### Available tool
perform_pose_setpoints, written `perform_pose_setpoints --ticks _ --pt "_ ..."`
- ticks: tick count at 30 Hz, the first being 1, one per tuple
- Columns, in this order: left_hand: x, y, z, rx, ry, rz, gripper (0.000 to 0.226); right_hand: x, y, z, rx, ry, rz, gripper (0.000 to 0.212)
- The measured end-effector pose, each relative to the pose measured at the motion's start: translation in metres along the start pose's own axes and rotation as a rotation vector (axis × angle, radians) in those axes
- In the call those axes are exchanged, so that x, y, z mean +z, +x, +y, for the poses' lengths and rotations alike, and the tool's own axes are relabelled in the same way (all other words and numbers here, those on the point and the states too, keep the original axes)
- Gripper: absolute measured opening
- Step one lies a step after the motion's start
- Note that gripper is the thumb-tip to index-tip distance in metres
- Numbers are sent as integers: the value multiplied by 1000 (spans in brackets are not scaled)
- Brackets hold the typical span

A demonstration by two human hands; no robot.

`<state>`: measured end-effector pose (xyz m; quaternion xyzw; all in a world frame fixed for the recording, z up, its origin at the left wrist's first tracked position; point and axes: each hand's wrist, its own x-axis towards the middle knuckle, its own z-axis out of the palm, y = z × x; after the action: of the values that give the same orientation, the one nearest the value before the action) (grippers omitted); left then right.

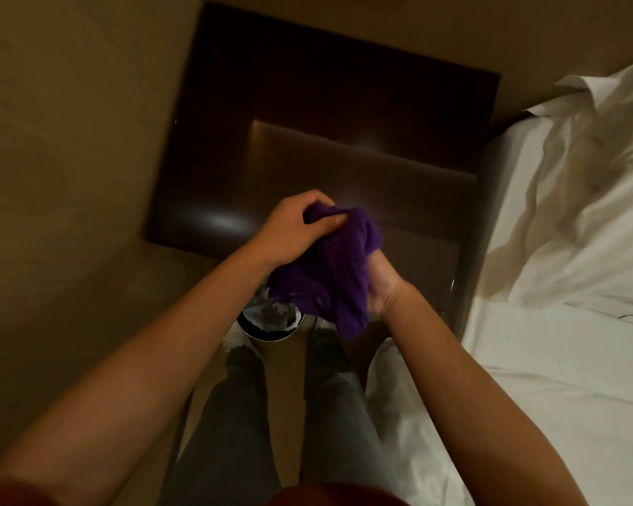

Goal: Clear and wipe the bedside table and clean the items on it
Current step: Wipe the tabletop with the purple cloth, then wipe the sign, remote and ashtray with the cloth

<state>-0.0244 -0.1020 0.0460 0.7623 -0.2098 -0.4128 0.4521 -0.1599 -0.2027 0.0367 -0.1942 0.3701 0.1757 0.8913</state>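
A purple cloth [329, 264] is bunched between both of my hands, held in the air just in front of the bedside table's near edge. My left hand [293, 228] grips its upper part from the left, thumb pressed on the fabric. My right hand [382, 283] holds it from below on the right, palm up, fingers hidden in the folds. A tail of the cloth hangs down toward my legs. The dark wooden bedside table [307, 140] lies beyond my hands; its glossy top shows nothing on it.
A small round waste bin [267, 323] with crumpled paper stands on the floor under my hands, by my feet. A bed with white sheets [563, 359] and a pillow [592, 199] fills the right side. A beige wall closes the left.
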Motion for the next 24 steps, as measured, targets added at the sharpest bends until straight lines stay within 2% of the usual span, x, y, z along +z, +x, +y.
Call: perform_pose_setpoints --ticks 4,8,13,17,19,22,24 --pt "-4 6 4 -67 -75 92 22 -30 -11 -2 -38 99 25 74" --pt "-2 9 11 -103 -153 97 23 -44 -23 -8 -82 48 7 85" --pt "14 10 21 -130 -311 118 29 -35 -23 -10 -148 -170 108 79" --pt "17 9 27 -208 -462 203 36 -29 -24 -13 -229 -63 166 76" --pt "16 5 30 -301 -587 127 43 -26 -28 -13 -242 12 146 85" --pt "20 -7 31 -442 -701 -160 47 -20 -38 -18 -258 106 74 92" --pt "24 -13 36 -486 -759 -313 60 -17 -43 -23 -249 148 33 91"
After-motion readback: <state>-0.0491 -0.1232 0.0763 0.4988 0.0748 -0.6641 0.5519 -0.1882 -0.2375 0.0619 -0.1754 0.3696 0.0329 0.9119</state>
